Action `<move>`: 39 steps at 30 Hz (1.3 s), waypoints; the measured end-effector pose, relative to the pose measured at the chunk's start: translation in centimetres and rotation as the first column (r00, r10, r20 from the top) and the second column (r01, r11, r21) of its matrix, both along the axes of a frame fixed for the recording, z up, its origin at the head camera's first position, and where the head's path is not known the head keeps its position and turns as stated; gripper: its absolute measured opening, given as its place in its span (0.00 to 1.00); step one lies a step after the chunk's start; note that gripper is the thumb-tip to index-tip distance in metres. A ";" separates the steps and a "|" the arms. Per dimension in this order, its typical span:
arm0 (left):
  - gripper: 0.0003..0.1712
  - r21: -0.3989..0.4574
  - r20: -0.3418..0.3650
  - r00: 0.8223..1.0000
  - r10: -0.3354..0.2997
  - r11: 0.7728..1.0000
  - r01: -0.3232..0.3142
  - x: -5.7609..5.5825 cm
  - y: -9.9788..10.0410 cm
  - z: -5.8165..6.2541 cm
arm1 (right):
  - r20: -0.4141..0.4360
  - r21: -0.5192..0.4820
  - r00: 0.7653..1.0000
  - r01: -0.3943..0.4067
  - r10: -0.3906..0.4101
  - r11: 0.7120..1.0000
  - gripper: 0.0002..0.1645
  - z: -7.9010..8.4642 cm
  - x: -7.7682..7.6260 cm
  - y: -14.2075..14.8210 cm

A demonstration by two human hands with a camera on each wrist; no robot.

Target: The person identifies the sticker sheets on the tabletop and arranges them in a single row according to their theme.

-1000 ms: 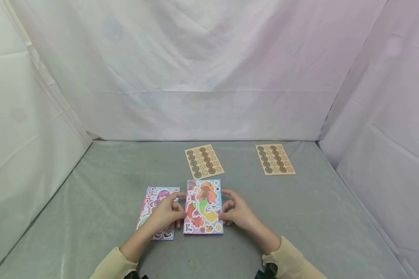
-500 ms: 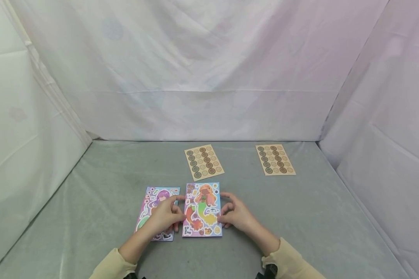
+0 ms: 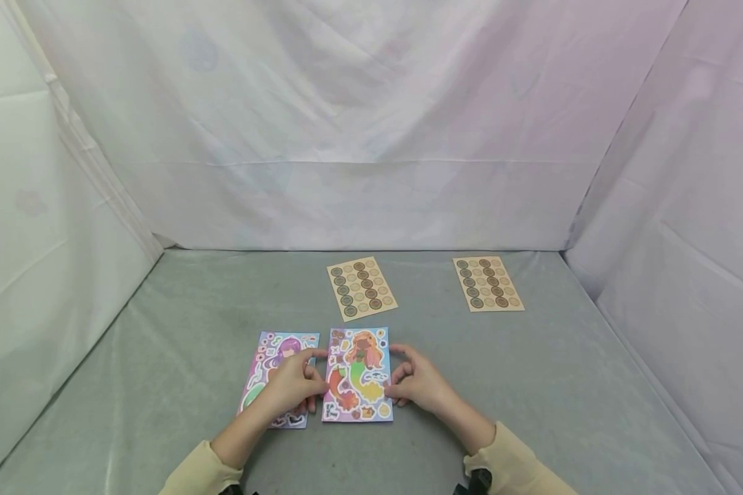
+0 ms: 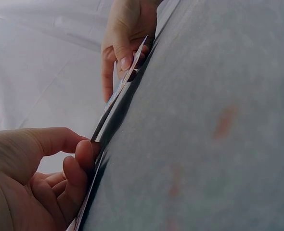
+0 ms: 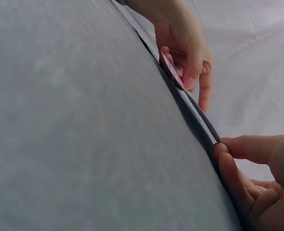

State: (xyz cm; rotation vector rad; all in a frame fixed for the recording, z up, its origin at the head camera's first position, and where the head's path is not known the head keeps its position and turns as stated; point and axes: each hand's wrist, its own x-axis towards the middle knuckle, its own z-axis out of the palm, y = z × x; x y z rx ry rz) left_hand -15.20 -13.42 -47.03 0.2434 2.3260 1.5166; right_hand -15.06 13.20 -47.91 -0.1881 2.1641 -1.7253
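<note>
A mermaid sticker sheet, with an orange-haired figure and a green and yellow tail, is held flat in front of me. My left hand pinches its left edge between thumb and fingers. At the opposite edge, my right hand pinches it the same way. The left wrist view has the sticker sheet nearly edge-on, close over the table with a dark shadow beneath. Beside it lies a second sticker sheet with a purple-haired figure, partly hidden by my left hand and forearm.
Two tan sheets of round stickers lie farther back: one sheet behind the mermaid sheet, the other sheet to the right. All rest on a grey cloth-covered table. White curtains enclose the back and both sides.
Both hands have drawn the held mermaid sheet slightly toward me and a little left, so it no longer overlaps the tan sheet behind it. The other sheets stay put.
</note>
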 end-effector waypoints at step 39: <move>0.35 -0.017 0.035 0.999 0.029 0.999 -0.028 0.0 0.1 -0.1 | -0.035 0.098 0.999 -0.027 0.031 0.995 0.49 0.2 0.1 -0.2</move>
